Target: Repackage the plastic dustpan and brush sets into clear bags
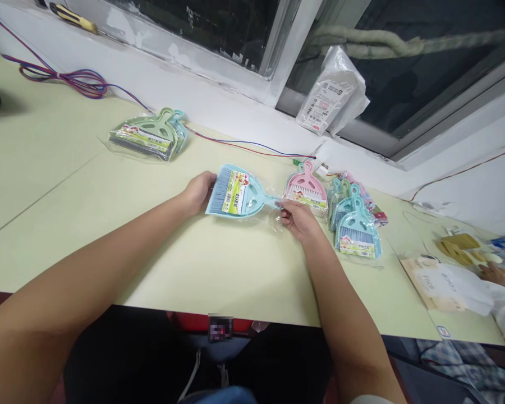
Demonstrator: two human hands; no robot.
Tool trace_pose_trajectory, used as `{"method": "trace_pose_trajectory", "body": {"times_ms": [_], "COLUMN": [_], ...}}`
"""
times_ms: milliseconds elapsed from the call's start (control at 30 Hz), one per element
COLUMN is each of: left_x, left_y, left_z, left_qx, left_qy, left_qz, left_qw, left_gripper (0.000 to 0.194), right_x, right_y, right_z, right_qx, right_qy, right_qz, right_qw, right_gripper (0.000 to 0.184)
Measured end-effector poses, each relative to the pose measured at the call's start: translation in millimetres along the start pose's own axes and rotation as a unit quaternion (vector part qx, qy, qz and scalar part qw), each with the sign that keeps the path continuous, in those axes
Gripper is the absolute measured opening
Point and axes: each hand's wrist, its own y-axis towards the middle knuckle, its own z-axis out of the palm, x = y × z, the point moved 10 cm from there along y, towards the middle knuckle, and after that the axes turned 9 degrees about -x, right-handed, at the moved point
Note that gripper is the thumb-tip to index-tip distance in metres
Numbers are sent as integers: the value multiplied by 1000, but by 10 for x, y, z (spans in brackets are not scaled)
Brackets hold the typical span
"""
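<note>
A blue mini dustpan-and-brush set (237, 193) in a clear plastic wrapper lies on the pale green table (219, 269), its handle pointing right. My left hand (198, 191) grips its wide bristle end. At the handle end, my right hand (298, 219) pinches the wrapper. Just right of my right hand lie a pink set (306, 188) and a pile of several blue and green sets (356, 224).
A stack of green and blue sets (149, 134) lies at the far left near red and blue wires (67, 78). A plastic bag (332, 95) leans on the window sill. Another person's hand (494, 274) and papers (441, 283) are at the right edge.
</note>
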Motion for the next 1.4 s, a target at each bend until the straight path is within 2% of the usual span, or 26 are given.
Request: {"method": "trace_pose_trajectory", "body": {"times_ms": [100, 233, 500, 700, 1000, 1100, 1267, 1400], "left_x": [28, -4, 49, 8, -184, -173, -79, -131], "left_y": [-10, -20, -183, -165, -96, -122, -238, -275], "left_z": [32, 80, 250, 228, 163, 193, 307, 322], "left_qx": [29, 75, 167, 153, 183, 219, 328, 344], "left_qy": [-6, 8, 69, 104, 91, 104, 116, 116], "left_qz": [-34, -27, -27, 14, 69, 58, 27, 52], "left_qw": [999, 997, 983, 983, 977, 968, 937, 930], "left_gripper": [26, 31, 26, 19, 32, 47, 62, 65], "right_x": [10, 49, 79, 115, 178, 190, 184, 195], "right_y": [0, -9, -39, -72, -102, -131, -185, -197], "right_z": [-16, -61, -176, -209, -210, -207, -123, -105], "right_qx": [-9, -37, -84, -102, -97, -102, -72, -62], "right_qy": [4, 20, 90, 93, 89, 87, 76, 73], "right_qz": [3, 1, 9, 11, 11, 14, 31, 31], "right_qw": [1000, 999, 992, 990, 991, 991, 994, 995], "right_gripper": [28, 29, 27, 25, 22, 15, 8, 7]}}
